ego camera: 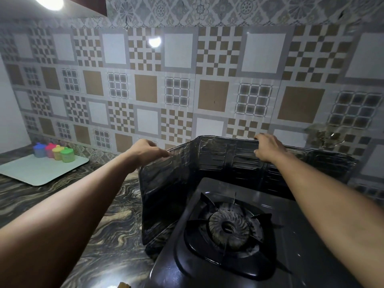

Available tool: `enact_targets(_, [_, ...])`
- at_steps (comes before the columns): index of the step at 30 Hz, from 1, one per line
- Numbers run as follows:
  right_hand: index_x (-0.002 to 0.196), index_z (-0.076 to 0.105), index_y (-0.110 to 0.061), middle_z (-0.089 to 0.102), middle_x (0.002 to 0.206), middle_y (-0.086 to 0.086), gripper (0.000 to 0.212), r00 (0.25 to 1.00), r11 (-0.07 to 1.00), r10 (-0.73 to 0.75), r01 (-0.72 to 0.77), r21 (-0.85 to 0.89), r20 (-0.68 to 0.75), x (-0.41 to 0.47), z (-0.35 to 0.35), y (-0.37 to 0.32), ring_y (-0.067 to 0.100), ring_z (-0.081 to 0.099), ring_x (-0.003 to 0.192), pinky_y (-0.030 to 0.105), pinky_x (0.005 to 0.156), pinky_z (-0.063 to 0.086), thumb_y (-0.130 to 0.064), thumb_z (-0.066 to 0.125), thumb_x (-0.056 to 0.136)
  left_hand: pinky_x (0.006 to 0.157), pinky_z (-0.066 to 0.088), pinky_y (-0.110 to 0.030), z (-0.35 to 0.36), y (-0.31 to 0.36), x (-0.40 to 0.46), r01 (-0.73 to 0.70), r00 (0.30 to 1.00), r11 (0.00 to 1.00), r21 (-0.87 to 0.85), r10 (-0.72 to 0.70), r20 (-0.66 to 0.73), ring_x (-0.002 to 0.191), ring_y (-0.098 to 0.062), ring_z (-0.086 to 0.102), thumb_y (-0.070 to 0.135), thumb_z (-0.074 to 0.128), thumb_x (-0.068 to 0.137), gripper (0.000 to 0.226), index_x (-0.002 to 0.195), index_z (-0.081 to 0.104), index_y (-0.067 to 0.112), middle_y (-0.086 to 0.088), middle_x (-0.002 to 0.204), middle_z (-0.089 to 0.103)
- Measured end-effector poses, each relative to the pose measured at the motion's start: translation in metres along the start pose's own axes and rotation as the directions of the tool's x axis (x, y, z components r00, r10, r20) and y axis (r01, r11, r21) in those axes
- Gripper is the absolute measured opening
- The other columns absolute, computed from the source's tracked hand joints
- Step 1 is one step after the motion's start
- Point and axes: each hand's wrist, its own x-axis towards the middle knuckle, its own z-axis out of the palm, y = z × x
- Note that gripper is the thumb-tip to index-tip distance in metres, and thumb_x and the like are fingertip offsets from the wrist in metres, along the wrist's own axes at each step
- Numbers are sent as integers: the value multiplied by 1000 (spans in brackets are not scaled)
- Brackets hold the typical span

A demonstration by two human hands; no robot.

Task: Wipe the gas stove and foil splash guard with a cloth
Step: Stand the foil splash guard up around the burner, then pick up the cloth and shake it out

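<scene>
Both the left hand [145, 149] and right hand [268, 147] have a closed grip on the foil splash guard's [218, 161] top edge. Best moved gently, evenly; foil likely creases, and no cloth shows

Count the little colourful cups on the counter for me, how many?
4, in a row at the far end of the white mat: blue cup, pink cup, yellow cup, green cup. More may hide behind.

Black gas stove [259, 256] on table, single burner ring in a four-pronged pan support. Dark, crinkled foil splash guard [218, 163] stands upright, folded around stove's back and left side.
</scene>
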Motion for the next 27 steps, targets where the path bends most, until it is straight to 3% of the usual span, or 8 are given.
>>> enact_targets(4, [139,43,-19,44,142,11,61,999,994,-45,44,97,9,-16,-7,-23,33,46,125,43,98,43,-18,69,85,56,45,-25,-9,-3,-9,8,1000,1000,8,-8,3,68,-16,57,46,73,76,31,73,68,16,-1,74,63])
enact_targets(9, [136,49,-18,53,136,12,57,982,963,-184,169,208,52,-56,-18,-71,30,51,121,42,102,42,-24,71,84,75,48,-42,-25,-22,-27,51,999,988,-148,-51,1,94,-29,58,69,42,86,69,125,57,14,-5,107,58])
enact_targets(12, [127,58,-23,64,118,7,48,955,939,-275,242,244,112,-97,-21,-106,26,59,108,36,95,47,-29,72,82,74,45,-42,-31,-42,-44,82,992,969,-231,-101,-70,86,-32,62,48,34,92,48,102,60,9,-18,107,64])
enact_targets(15, [116,65,-23,69,103,0,36,918,915,-358,308,262,170,-145,-20,-138,20,61,98,27,83,45,-32,71,82,78,48,-47,-29,-74,-58,140,983,974,-176,-158,-92,91,-39,65,24,40,86,32,86,61,0,-28,103,65])
enact_targets(19, [99,69,-26,69,89,-7,21,873,897,-410,333,291,264,-212,-13,-172,14,62,87,31,82,51,-36,71,81,59,47,-34,-15,-126,-88,279,957,960,-39,-274,92,67,-30,64,6,48,82,15,81,62,1,-19,80,63])
enact_targets(22, [87,67,-28,64,79,-11,13,839,893,-433,348,285,329,-264,-5,-191,13,61,80,31,77,52,-38,70,80,60,52,-33,4,-159,-125,343,847,922,179,-386,366,64,-24,63,12,55,87,11,90,62,4,-11,83,66])
enact_targets(25, [78,63,-30,63,77,-11,10,823,899,-421,324,293,381,-311,3,-204,14,62,78,32,71,53,-38,70,77,74,56,-41,19,-182,-161,300,633,867,398,-493,597,80,-24,66,25,64,87,19,95,64,8,-8,96,65])
enact_targets(27, [76,62,-28,64,76,-9,12,816,909,-401,299,290,416,-338,9,-211,14,62,76,29,66,49,-36,71,77,74,55,-41,28,-194,-181,292,528,845,448,-533,661,82,-23,64,35,64,88,31,102,63,8,-9,98,62])
